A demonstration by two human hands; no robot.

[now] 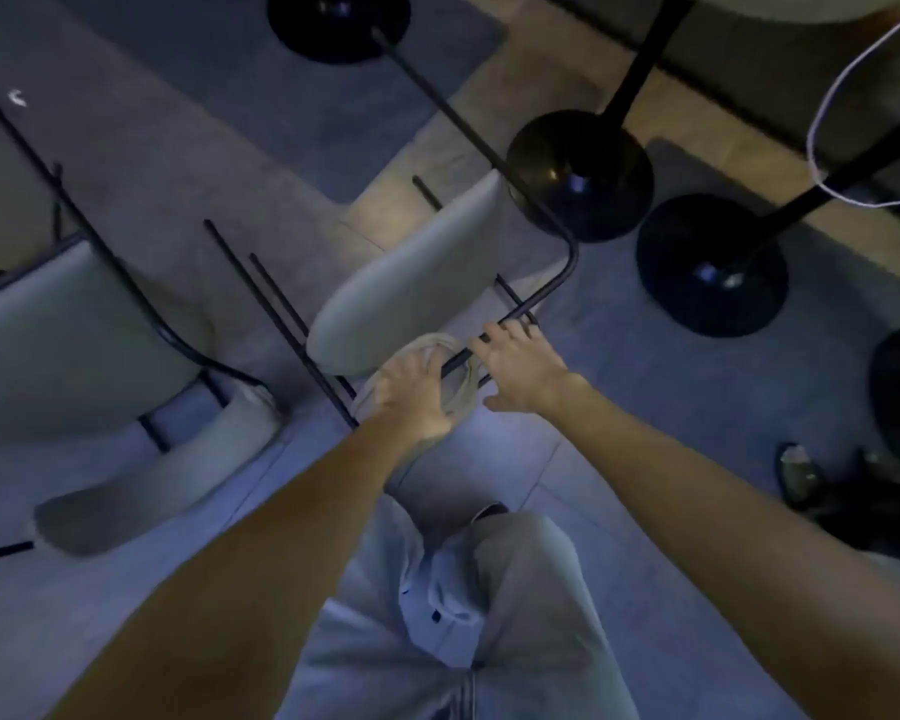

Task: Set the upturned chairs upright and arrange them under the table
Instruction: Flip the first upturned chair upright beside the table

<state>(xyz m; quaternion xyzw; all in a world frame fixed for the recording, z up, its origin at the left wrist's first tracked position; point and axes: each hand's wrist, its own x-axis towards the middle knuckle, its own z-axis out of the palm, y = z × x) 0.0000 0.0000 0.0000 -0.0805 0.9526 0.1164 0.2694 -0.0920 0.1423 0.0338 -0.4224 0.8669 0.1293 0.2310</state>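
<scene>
Gripping chair (411, 272) frame, both hands, no writing

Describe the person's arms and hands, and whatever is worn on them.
Both forearms are bare: no sleeve shows anywhere along them. The left hand and the right hand wear no gloves, and no watch, ring or wristband is visible, though the picture is dim and blurred. Below them, light-coloured trousers show.

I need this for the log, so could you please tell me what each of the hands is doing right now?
Left hand: closed on the pale rim of the chair in the middle.
Right hand: fingers curled over that chair's black frame bar.
</scene>
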